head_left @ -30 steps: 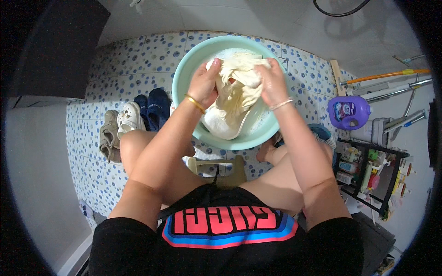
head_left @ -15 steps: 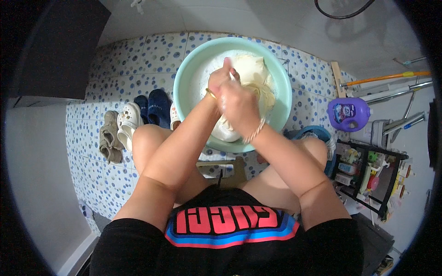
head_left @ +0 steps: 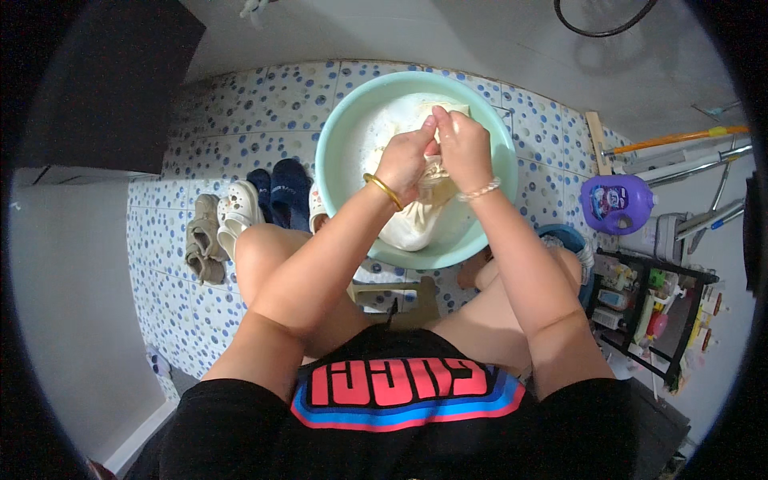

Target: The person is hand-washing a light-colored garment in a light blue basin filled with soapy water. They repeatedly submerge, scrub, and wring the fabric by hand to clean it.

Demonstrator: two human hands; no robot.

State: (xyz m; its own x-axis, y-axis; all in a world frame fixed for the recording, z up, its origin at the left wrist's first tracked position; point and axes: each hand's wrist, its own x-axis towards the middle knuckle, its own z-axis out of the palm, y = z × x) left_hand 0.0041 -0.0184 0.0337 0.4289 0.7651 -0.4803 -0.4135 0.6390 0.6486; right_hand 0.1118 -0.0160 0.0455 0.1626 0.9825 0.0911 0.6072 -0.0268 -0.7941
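Observation:
A mint-green basin [head_left: 323, 156] sits on the floor between my knees, with whitish, sudsy water in it. Cream-coloured cloth [head_left: 410, 227] lies wet and bunched inside; its exact kind is not clear. My left hand [head_left: 405, 164], with a gold bangle at the wrist, is closed on a fold of this cloth. Beside it my right hand [head_left: 466, 148], wearing a pale twisted bracelet, also grips the cloth. The two hands nearly touch at the fingertips above the basin. Part of the cloth is hidden behind them.
Beige shoes [head_left: 205, 240], white clogs [head_left: 240, 210] and dark blue slippers [head_left: 290, 192] stand to the left. On the right are a purple detergent jug [head_left: 614, 203], a blue bucket [head_left: 564, 234], a black rack [head_left: 640, 320] of bottles and an orange pole [head_left: 664, 142].
My hands were crossed over each other with the right in front; now they are side by side, the right one further right. The whole view has shifted slightly.

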